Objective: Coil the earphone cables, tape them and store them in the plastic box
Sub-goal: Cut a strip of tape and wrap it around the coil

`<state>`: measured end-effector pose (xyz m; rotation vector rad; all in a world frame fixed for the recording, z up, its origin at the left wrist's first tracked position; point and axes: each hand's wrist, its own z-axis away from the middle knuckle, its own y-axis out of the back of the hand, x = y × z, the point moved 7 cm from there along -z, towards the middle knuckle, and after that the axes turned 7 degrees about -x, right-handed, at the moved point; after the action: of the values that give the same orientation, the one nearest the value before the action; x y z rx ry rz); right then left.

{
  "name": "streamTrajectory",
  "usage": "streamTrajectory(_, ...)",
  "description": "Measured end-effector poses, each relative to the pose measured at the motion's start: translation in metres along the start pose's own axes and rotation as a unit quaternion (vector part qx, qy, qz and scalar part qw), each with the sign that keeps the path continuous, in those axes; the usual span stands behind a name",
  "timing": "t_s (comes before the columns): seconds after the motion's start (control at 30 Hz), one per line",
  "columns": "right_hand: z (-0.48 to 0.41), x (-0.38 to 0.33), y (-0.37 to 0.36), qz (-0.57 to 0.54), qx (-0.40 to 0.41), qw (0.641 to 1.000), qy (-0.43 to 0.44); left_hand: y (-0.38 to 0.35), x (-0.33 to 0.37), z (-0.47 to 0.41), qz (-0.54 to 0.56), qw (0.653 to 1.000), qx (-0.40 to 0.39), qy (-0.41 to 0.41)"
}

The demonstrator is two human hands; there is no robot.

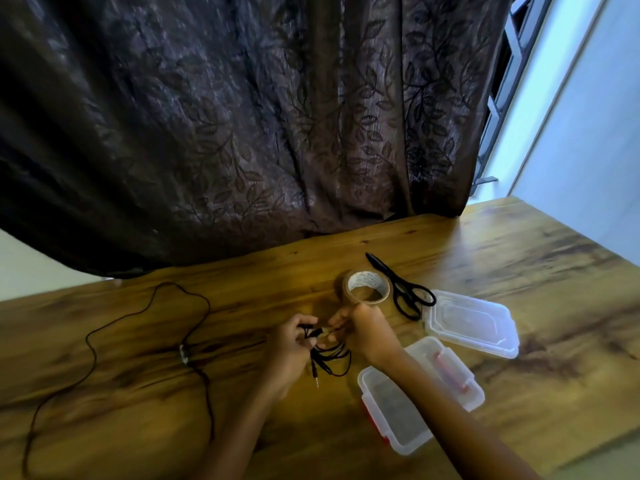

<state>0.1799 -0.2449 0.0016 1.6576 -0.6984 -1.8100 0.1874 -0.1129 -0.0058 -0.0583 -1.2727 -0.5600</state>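
Nearest you, an open plastic box (391,410) with red latches sits on the worktop (173,393), a second open box (446,368) just behind it under your right forearm. Between them and the tape, your left hand (291,344) pinches a small bundle of black earphone cable (329,356), loops hanging below with the jack (316,377) dangling. Your right hand (363,332) grips the bundle's top end, fingers closed on the strands. This cable is light, limp and springy, so I'd judge it will uncoil if you loosen; pinch across all the loops at one spot and tape there. Whether any tape is already on it is too blurred to tell. Beyond your hands stands the tape roll (365,287), then black scissors (405,289) and a clear lid (471,322) to the right. A second cable (145,327) sprawls uncoiled at the left, its near end cut off at the frame's edge. A dark curtain (242,116) hides everything behind.
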Motion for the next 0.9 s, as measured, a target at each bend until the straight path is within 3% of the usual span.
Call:
streamTrajectory(0.2, -0.008, 0.011, -0.025, 0.007, -0.061, 0.998, -0.029, -0.005, -0.03, -0.015, -0.073, 0.997, 0.008, 0.012)
streamTrajectory(0.53, -0.011, 0.023, -0.038, 0.062, -0.081, 0.994, -0.043, -0.007, -0.049, -0.034, -0.162, 0.986, -0.034, 0.0)
streamTrajectory(0.73, -0.014, 0.029, -0.043, 0.069, -0.102, 0.99, -0.073, -0.007, -0.045, -0.041, -0.294, 0.953, -0.031, -0.061)
streamTrajectory(0.9, -0.017, 0.031, -0.047, 0.053, -0.115, 0.989, -0.074, -0.016, -0.047, -0.046, -0.336, 0.938, -0.054, -0.067)
